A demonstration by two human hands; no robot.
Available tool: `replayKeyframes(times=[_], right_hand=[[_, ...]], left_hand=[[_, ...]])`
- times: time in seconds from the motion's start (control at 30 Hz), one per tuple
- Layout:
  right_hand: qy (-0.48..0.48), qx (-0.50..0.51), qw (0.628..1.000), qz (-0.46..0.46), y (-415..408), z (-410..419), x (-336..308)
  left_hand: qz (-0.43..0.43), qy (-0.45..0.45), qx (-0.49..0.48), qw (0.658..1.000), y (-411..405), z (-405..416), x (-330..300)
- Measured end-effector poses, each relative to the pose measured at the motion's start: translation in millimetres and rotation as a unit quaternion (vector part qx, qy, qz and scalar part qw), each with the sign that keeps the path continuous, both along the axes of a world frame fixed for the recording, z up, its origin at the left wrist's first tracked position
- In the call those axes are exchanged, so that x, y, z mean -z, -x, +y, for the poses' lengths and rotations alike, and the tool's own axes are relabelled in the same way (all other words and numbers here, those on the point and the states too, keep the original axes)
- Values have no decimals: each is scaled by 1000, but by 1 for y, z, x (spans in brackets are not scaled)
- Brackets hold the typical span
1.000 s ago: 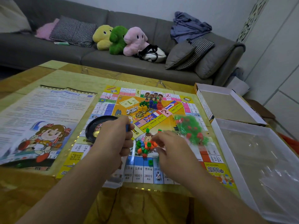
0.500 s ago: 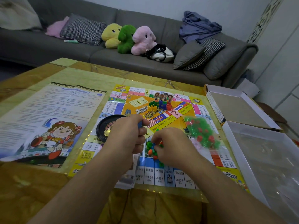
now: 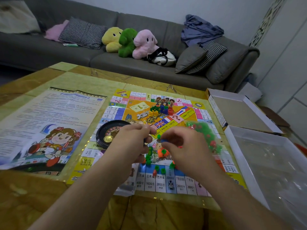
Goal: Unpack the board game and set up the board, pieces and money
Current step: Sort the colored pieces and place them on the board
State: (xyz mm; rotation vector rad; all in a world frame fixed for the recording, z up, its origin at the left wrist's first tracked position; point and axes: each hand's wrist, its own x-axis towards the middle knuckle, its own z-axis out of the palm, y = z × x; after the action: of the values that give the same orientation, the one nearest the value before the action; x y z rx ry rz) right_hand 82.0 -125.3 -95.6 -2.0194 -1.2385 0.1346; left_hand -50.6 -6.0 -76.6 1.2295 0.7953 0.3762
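The colourful game board [image 3: 196, 113] lies flat on the yellow table [image 3: 86, 78]. My left hand [image 3: 131, 143] and my right hand [image 3: 186, 146] meet above its near half. My right hand pinches a small blue piece [image 3: 163, 140] between thumb and fingers. My left hand is curled, with something dark blue showing at its fingertips. Small green and orange pieces [image 3: 157, 165] lie scattered on the board under both hands. A stack of coloured pawns [image 3: 163, 110] stands at the board's centre. A clear bag of green and red pieces [image 3: 205, 135] lies to the right.
A black roulette wheel [image 3: 108, 134] sits on the board's left edge. The rules sheet [image 3: 49, 117] lies left of the board. Box lid [image 3: 239, 112] and box base [image 3: 272, 163] with clear plastic stand at the right. A grey sofa [image 3: 49, 52] with plush toys is behind.
Both hands rose slightly off the scattered pieces and came together. My right hand now pinches a blue piece. The camera tilted a little.
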Motion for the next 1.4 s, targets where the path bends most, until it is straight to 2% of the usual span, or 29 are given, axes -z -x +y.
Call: replayKeyframes(times=[0.13,0.27,0.43,0.67,0.97,1.03,1.4], right_hand=[[-86,-22,990,105,6,-39,-18],[-120,-25,979,165,3,-57,-26],[-132,-32,971,196,1,-63,-33],[-139,-36,973,182,1,-66,-37],[-187,-36,934,304,8,-65,-32],[-188,-34,933,306,8,-64,-32],[-157,-31,967,198,6,-64,-25]], left_hand=[[-12,-2,91,996,-4,-12,-4],[-46,-62,160,984,-3,-28,-4],[-110,-67,152,980,-1,-39,2],[-148,-43,153,976,1,-39,4],[-162,22,163,973,-1,-39,5],[-168,34,167,971,-2,-40,3],[-163,44,171,971,0,-42,4]])
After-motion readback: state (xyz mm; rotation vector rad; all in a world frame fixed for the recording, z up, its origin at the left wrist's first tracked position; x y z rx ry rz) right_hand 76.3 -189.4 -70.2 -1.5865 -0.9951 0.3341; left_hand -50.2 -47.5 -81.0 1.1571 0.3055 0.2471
